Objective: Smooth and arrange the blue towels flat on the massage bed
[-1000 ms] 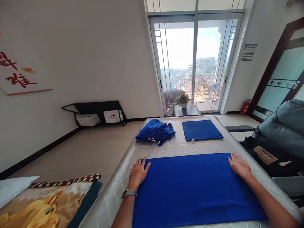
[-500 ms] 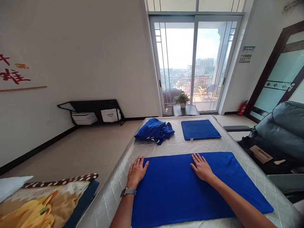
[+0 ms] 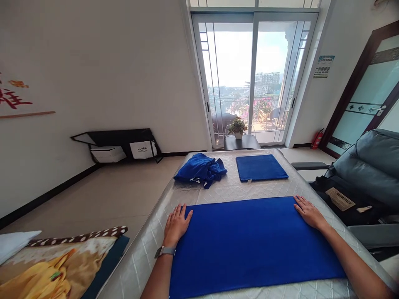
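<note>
A blue cloth (image 3: 246,241) lies spread flat across the near part of a pale quilted mattress (image 3: 156,232). My left hand (image 3: 177,224) rests palm down on its far left corner, fingers extended, with a watch on the wrist. At the far right corner my right hand (image 3: 310,211) also lies flat, its fingers stretched out on the fabric. Beyond the cloth sit a crumpled heap of blue cloth (image 3: 199,168) at left and a neatly folded blue cloth (image 3: 262,167) with a small white tag at right.
A dark armchair (image 3: 370,162) holding a black bag stands along the right side. Past the mattress are a chair with a potted plant (image 3: 238,126) and sliding glass doors. Bedding with a yellow cloth (image 3: 40,280) lies at lower left; a black rack (image 3: 121,139) stands by the wall.
My right hand has slid from the middle of the cloth's far edge to its right corner, and the wrinkle there has smoothed out. My left hand stays at its corner.
</note>
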A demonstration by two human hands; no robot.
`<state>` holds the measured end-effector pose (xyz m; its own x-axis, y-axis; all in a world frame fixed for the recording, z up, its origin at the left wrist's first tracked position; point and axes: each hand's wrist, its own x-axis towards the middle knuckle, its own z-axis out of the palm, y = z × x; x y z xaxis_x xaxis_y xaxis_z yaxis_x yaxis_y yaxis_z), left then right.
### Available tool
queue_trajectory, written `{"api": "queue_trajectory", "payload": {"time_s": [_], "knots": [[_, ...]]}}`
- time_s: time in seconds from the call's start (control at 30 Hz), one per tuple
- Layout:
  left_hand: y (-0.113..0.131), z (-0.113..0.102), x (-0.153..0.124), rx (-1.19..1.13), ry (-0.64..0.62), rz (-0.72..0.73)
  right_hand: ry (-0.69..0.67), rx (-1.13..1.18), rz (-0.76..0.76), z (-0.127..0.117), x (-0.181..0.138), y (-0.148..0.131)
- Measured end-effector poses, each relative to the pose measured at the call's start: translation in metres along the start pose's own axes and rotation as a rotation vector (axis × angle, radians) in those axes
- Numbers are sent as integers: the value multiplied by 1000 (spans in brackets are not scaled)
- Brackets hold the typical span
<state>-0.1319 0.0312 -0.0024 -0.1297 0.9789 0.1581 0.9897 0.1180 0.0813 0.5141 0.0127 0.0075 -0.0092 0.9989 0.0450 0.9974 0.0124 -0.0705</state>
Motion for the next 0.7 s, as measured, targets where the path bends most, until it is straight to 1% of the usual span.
{"api": "queue_trajectory", "payload": {"time_s": [0.07, 0.17, 0.23, 0.33, 0.37, 0.4, 0.47, 0.57, 0.63, 0.7], "knots": [[0, -1, 0, -11, -2, 6, -1, -3, 7, 2, 0, 9], [1, -3, 0, -27, -6, 10, 0, -41, 12, 1, -1, 6], [2, -4, 0, -25, -2, 3, 31, -109, 87, -2, -2, -2], [3, -4, 0, -11, 1, 7, 152, -228, 230, -13, 0, -27], [3, -3, 0, -6, 3, 12, 190, -244, 237, -17, 0, -41], [3, -3, 0, -2, 5, 16, 216, -240, 210, -21, 1, -58], [2, -2, 0, 4, 9, 14, 234, -182, 94, -29, 2, -102], [1, -1, 0, 4, 20, 13, 196, -23, -150, -33, 0, -185], [0, 0, 0, 1, 28, 20, 147, 87, -320, -30, -2, -240], [0, 0, 0, 3, 31, 23, 97, 182, -435, -23, -4, -287]]}}
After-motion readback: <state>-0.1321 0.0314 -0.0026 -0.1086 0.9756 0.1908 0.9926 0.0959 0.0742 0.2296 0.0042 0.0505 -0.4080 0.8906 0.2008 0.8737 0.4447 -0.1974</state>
